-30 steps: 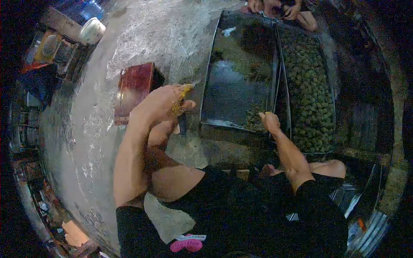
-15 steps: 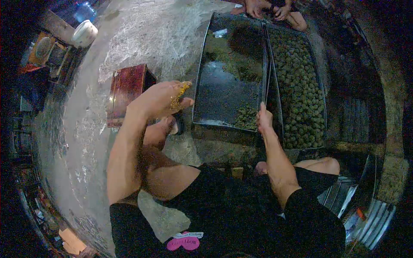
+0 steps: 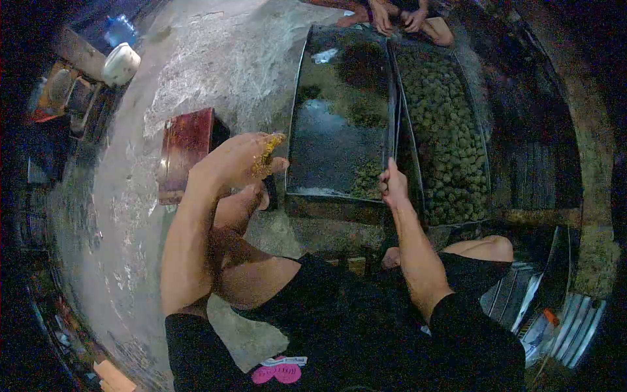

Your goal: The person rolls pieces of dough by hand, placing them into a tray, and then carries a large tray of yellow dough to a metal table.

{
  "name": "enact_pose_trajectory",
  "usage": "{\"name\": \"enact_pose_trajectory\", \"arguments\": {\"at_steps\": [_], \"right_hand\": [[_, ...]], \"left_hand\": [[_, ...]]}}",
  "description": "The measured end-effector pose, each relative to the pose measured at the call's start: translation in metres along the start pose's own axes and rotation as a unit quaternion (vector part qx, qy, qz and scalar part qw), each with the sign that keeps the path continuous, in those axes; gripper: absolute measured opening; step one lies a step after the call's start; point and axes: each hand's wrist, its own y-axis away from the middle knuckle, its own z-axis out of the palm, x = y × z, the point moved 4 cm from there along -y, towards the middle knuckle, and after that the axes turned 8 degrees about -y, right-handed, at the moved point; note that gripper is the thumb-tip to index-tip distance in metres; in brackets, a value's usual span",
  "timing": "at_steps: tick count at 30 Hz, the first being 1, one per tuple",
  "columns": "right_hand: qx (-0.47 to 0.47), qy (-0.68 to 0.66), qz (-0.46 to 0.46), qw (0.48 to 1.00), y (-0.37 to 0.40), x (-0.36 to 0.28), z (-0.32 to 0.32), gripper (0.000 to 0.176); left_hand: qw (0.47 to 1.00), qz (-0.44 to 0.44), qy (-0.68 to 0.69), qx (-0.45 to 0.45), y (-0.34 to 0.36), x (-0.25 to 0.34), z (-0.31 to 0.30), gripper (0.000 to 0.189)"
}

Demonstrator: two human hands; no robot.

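My left hand (image 3: 251,157) hovers just left of the shallow metal tray (image 3: 323,153). Its fingers are stretched out with the thumb apart, and yellow crumbs (image 3: 269,153) stick to them. With my right hand (image 3: 394,186) I grip the tray's rim near its front right corner. Greenish-brown crumbs (image 3: 367,179) lie in that corner, and more loose crumbs (image 3: 356,98) spread over the tray's far half. Right beside it stands a second tray holding many round, rough-looking greenish balls (image 3: 447,130).
Another person's hands (image 3: 398,18) are at the trays' far end. A dark red box (image 3: 186,150) stands on the concrete floor (image 3: 196,72) to the left. Farther off are a white tub (image 3: 121,64) and a blue plastic container (image 3: 121,29). Corrugated metal sheets (image 3: 575,336) lie at the lower right.
The whole view has shifted slightly, so the trays and box appear lower and farther left. My hands keep nearly the same pose. The other person's hands have moved a little.
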Motion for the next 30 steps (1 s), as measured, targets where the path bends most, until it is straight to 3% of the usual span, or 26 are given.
{"name": "enact_pose_trajectory", "arguments": {"at_steps": [1, 4, 6, 7, 9, 11, 13, 15, 17, 21, 22, 23, 25, 26, 27, 28, 29, 30], "right_hand": [[0.039, 0.104, -0.013, 0.994, -0.001, -0.003, 0.002, 0.042], [-0.012, 0.133, -0.066, 0.989, 0.007, -0.015, 0.018, 0.039], [-0.076, 0.180, -0.079, 0.978, 0.005, -0.014, 0.010, 0.033], [-0.061, 0.176, -0.082, 0.979, 0.019, -0.024, 0.008, 0.033], [-0.100, 0.016, -0.035, 0.994, 0.041, -0.038, 0.010, 0.027], [-0.098, -0.060, -0.009, 0.993, 0.026, -0.022, -0.011, 0.028], [-0.043, -0.226, 0.059, 0.971, 0.025, -0.008, -0.014, 0.033], [0.015, -0.067, 0.036, 0.997, -0.001, 0.019, -0.027, 0.042], [0.025, 0.042, -0.051, 0.997, -0.020, 0.028, -0.035, 0.044], [0.118, 0.077, -0.047, 0.989, -0.035, -0.018, -0.084, 0.044], [0.123, 0.022, -0.054, 0.991, -0.047, -0.030, -0.104, 0.040], [0.145, 0.044, -0.004, 0.988, -0.063, -0.047, -0.130, 0.034], [0.267, -0.142, -0.133, 0.944, -0.077, -0.074, -0.163, 0.025], [0.282, 0.051, -0.111, 0.952, -0.098, -0.090, -0.191, 0.028], [0.278, 0.148, -0.096, 0.944, -0.101, -0.092, -0.184, 0.030], [0.274, 0.244, -0.083, 0.927, -0.104, -0.094, -0.176, 0.032], [0.196, 0.204, -0.210, 0.936, -0.104, -0.084, -0.153, 0.031], [0.114, 0.155, -0.333, 0.923, -0.082, -0.089, -0.113, 0.031]], "left_hand": [[1.000, 0.004, -0.002, -0.001, -0.001, 0.001, 0.001, 0.047], [1.000, 0.011, -0.006, -0.001, -0.006, 0.000, 0.007, 0.047], [0.988, -0.036, 0.148, -0.029, -0.006, -0.005, 0.012, 0.046], [0.978, -0.047, 0.198, -0.041, -0.008, 0.001, 0.010, 0.046], [0.999, -0.021, 0.042, -0.013, -0.005, 0.013, -0.008, 0.046], [0.996, -0.040, 0.065, -0.047, -0.005, 0.009, -0.005, 0.047], [0.996, -0.060, -0.017, -0.059, -0.006, 0.008, -0.002, 0.047], [0.994, -0.065, -0.031, -0.077, -0.011, 0.016, -0.001, 0.047], [0.994, -0.077, -0.006, -0.083, -0.013, 0.010, 0.005, 0.047], [0.994, -0.066, -0.010, -0.085, -0.013, 0.003, 0.010, 0.048], [0.997, -0.053, -0.003, -0.062, -0.012, -0.005, 0.015, 0.048], [0.998, -0.043, 0.005, -0.041, -0.008, -0.013, 0.020, 0.049], [0.993, -0.086, 0.000, -0.084, -0.014, 0.003, 0.010, 0.049], [0.989, -0.107, -0.003, -0.104, -0.015, 0.001, 0.011, 0.050], [0.984, -0.129, -0.006, -0.125, -0.015, -0.001, 0.011, 0.050], [0.992, -0.081, -0.032, -0.090, -0.016, -0.004, 0.014, 0.049], [0.996, -0.032, -0.059, -0.054, -0.017, -0.007, 0.014, 0.048], [0.995, -0.041, -0.061, -0.060, -0.018, -0.012, 0.015, 0.048]]}}
